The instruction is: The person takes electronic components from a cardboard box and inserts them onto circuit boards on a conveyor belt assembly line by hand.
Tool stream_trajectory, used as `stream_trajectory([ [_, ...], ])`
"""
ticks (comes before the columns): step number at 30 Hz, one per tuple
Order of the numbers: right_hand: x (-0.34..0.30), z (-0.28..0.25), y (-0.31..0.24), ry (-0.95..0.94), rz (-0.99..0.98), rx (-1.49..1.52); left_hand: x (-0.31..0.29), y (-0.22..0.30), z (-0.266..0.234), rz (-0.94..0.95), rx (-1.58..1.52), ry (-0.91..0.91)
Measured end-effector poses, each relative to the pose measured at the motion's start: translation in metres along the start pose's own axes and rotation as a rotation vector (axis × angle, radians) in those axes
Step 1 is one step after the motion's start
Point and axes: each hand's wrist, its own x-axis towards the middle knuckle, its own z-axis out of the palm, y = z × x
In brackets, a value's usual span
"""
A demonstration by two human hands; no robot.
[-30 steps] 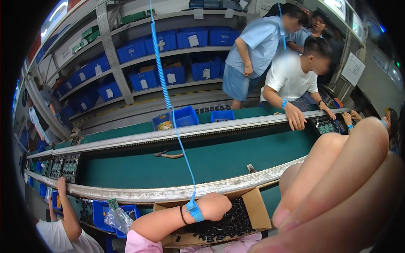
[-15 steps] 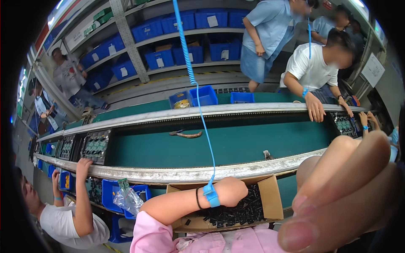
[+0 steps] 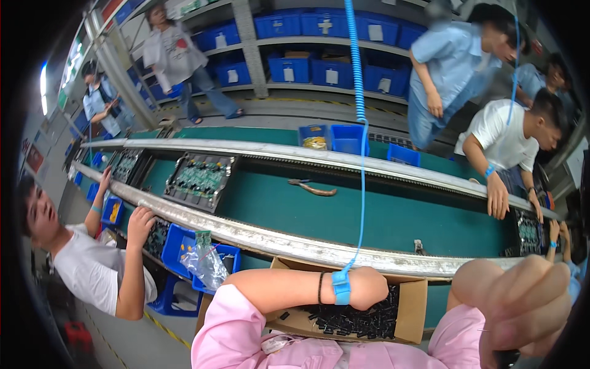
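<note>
My left hand, with a blue wrist strap and a dark bead bracelet, reaches over a cardboard box of small black two-tone components. Its back faces me, so its fingers are hidden. Close up at the lower right is my right hand, its fingers curled and pressed together. A thin light lead and a dark bit show by its fingertips, too unclear to name. From the left strap a blue coiled cord runs upward.
Beyond a metal rail lies a green conveyor with pliers and a tray of circuit boards. A blue bin with a plastic bag stands left of the box. Co-workers sit at left and far right.
The view has swung, so the surroundings sit further right. My right hand has gone from fingers stretched toward the camera to curled fingers at the lower right. My left hand stays over the box.
</note>
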Motion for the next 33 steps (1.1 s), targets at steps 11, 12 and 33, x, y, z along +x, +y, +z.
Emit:
stream_trajectory([
  [11,-0.014,0.019,0.006,0.127,0.217,0.013,-0.023,0.000,-0.028,0.025,-0.088,-0.040],
  [12,-0.016,0.017,0.008,0.042,0.349,-0.111,-0.039,-0.006,-0.039,0.037,-0.137,-0.037],
  [33,-0.074,0.034,0.066,-0.228,0.641,-0.210,-0.272,-0.187,0.031,-1.400,-0.100,0.745],
])
